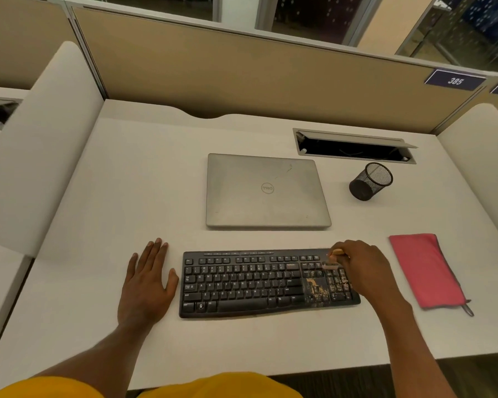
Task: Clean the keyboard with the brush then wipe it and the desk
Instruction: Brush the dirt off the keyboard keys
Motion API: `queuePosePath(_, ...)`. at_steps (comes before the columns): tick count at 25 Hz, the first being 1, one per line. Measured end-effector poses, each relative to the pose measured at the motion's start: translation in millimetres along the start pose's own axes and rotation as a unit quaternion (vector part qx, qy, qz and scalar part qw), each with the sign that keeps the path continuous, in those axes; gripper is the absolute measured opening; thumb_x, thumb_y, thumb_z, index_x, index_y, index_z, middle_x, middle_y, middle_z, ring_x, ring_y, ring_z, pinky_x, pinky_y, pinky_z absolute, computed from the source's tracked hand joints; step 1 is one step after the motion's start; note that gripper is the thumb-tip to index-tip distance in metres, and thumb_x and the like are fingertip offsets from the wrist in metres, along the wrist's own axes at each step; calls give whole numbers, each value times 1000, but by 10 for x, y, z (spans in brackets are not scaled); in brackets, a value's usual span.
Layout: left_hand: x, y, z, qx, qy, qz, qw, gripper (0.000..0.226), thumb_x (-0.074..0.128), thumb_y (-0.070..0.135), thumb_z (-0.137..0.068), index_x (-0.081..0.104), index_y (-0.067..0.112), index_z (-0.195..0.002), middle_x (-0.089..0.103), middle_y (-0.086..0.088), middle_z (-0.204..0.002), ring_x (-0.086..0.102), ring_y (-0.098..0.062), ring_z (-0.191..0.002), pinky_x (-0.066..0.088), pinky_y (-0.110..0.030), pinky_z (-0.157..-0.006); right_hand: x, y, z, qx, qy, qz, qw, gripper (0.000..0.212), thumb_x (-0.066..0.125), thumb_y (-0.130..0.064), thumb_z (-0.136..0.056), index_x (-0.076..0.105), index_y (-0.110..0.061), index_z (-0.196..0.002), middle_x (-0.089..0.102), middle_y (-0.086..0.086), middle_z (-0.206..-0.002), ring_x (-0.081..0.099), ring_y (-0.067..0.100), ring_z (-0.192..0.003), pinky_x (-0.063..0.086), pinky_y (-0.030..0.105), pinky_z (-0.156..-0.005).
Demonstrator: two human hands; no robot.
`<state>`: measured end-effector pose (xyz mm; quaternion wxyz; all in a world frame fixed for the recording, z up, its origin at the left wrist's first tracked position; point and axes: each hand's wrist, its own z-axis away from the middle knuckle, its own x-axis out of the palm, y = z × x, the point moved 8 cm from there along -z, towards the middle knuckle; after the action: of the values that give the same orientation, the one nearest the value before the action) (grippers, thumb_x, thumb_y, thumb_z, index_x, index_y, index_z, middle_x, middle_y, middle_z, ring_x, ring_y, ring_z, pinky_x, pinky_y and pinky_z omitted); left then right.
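The person wore a plain mustard-yellow garment (219, 386), which showed as two smooth patches below the near edge of the desk (127, 168); shirt or trousers could not be told. Both forearms were uncovered down to the left hand (147, 285) and right hand (360, 268).

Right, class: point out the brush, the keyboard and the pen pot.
brush (329, 265): head view, bristle end.
keyboard (242, 282): head view, middle letter keys.
pen pot (368, 185): head view, mesh side wall.

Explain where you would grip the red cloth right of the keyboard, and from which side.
Probably pinch its left long edge from above, coming from the keyboard side: the red cloth lies flat on the desk, offering only edges, and that edge is nearest the right hand.
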<state>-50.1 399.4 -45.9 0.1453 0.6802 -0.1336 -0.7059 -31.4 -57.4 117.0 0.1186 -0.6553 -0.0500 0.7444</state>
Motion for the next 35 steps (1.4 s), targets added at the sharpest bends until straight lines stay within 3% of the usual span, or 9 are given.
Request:
queuePosePath(3, 10, -13, -1, -1, -3, -2, 1000, 74, 23, 56, -103, 15, 24, -169, 10, 5, -176, -3, -6, -162, 3, -41, -133, 76, -196, -5, -26, -11, -158, 987, 19, 61, -16, -97, 73, -30, -94, 71, -16, -92, 64, 4, -87, 51, 25, -78)
queuePosePath(6, 5, -9, 0, -1, -6, -2, 1000, 75, 20, 59, -102, 15, 24, -169, 10, 5, -176, -3, -7, -162, 2, -41, -133, 229, -392, 8, -55, -52, -209, 975, 23, 61, -11, -97, 75, -29, -94, 71, -19, -92, 64, -1, -89, 49, 13, -77)
queuePosePath(14, 0, 2, -4, -2, -8, -2, 1000, 76, 20, 58, -102, 15, 24, -169, 9, 5, -176, -5, -6, -162, 0, -39, -133, 19, 1, 30, 3, -11, -42, 999, 20, 60, -20, -98, 72, -33, -89, 71, -14, -87, 59, 7, -77, 51, 37, -79)
queuePosePath(16, -1, -5, 1, -2, -8, -3, 1000, 75, 21, 57, -102, 14, 24, -169, 9, 5, -176, -5, -5, -161, -2, -38, -133, -3, -116, 27, -11, 5, -43, 999, 17, 61, -19, -97, 73, -29, -89, 70, -14, -87, 61, 9, -80, 50, 36, -80)
queuePosePath(20, -6, -1, -6, -1, -6, -2, 1000, 75, 22, 57, -102, 16, 24, -169, 9, 5, -176, -4, -6, -162, 0, -39, -133, 233, -408, 41, -38, -60, -214, 974, 19, 63, -11, -96, 76, -26, -95, 70, -17, -94, 63, 3, -90, 47, 17, -78)
queuePosePath(22, -6, 2, -4, -1, -6, -2, 1000, 75, 22, 57, -102, 16, 23, -169, 10, 5, -176, -3, -6, -162, 2, -40, -133, 253, -389, 35, -46, -62, -205, 976, 21, 64, -12, -95, 75, -29, -94, 70, -17, -94, 63, 2, -89, 48, 18, -79)
queuePosePath(27, 13, -12, -9, -2, -7, -2, 1000, 75, 22, 57, -102, 15, 24, -169, 9, 5, -176, -4, -6, -162, 2, -41, -133, 44, 46, 24, -11, -31, -46, 998, 19, 62, -22, -97, 72, -37, -91, 68, -18, -86, 63, 11, -84, 48, 38, -83)
queuePosePath(29, 17, -15, -5, -2, -7, -1, 1000, 75, 22, 57, -102, 14, 24, -169, 9, 5, -176, -4, -6, -162, 3, -41, -133, -14, 85, 31, 5, -1, -11, 1000, 18, 59, -23, -99, 70, -34, -90, 71, -10, -85, 62, 14, -78, 48, 38, -78)
queuePosePath(35, -4, -4, -4, 0, -1, -1, 1000, 74, 24, 55, -102, 16, 23, -169, 11, 4, -176, -2, -6, -162, 3, -41, -133, 158, -146, 212, 72, 144, -249, 955, 17, 53, -21, -101, 68, -23, -94, 69, -3, -78, 64, 13, -70, 51, 31, -62)
